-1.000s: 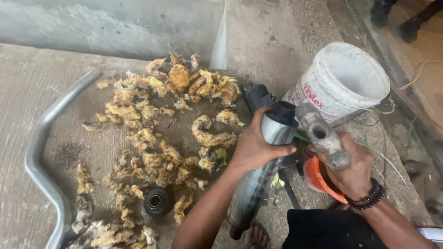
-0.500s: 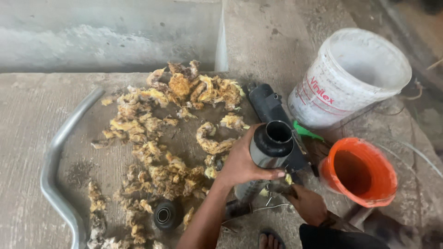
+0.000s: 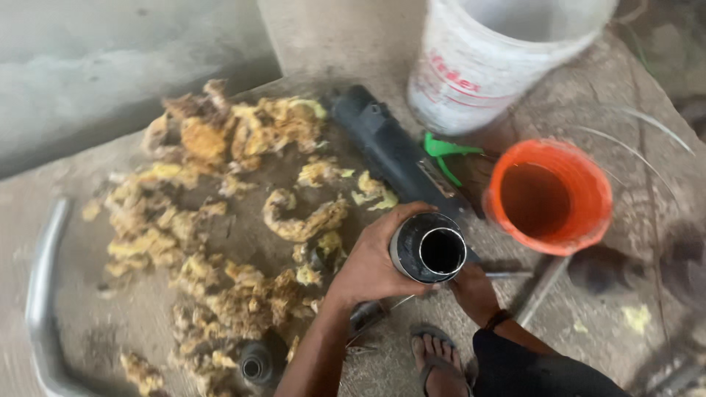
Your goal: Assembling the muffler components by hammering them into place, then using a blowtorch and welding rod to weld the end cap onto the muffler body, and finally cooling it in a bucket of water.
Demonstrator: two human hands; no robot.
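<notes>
The left hand (image 3: 371, 265) has its fingers wrapped around the upper end of a metal pipe (image 3: 429, 254), which stands nearly upright with its open mouth facing up. The right hand (image 3: 471, 288) sits below against the pipe; its grip cannot be told. An orange bucket (image 3: 588, 220) stands just beside on the floor (image 3: 331, 37).

The left hand (image 3: 371, 265) reaches in from the 6 o'clock edge, forearm slanting toward 1 o'clock, fingers curled in a grip, thumb uppermost. The right hand (image 3: 471, 288) sits just beside it at 3 o'clock, lower, mostly hidden, wrist banded; its grip cannot be told.
</notes>
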